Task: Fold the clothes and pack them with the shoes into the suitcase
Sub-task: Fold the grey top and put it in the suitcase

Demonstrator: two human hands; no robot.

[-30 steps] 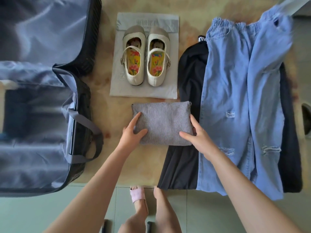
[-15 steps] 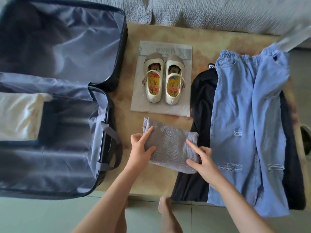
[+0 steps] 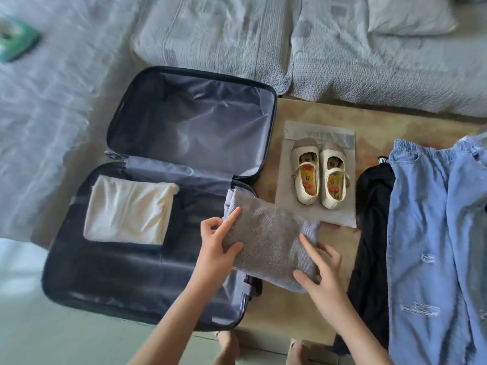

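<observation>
Holding folded grey top (image 3: 266, 241) over suitcase (image 3: 118, 272) right rim, left hand (image 3: 216, 248) and right hand (image 3: 320, 272) fingers pinching its ends. Best kept level, lowered flat beside white folded garment (image 3: 129, 209), fold not slipping open.

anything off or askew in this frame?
Nothing spilled or broken. The grey folded garment is tilted, held by the left hand and right hand over the right rim of the suitcase. The jeans show frayed rips on the legs, likely styling.
</observation>
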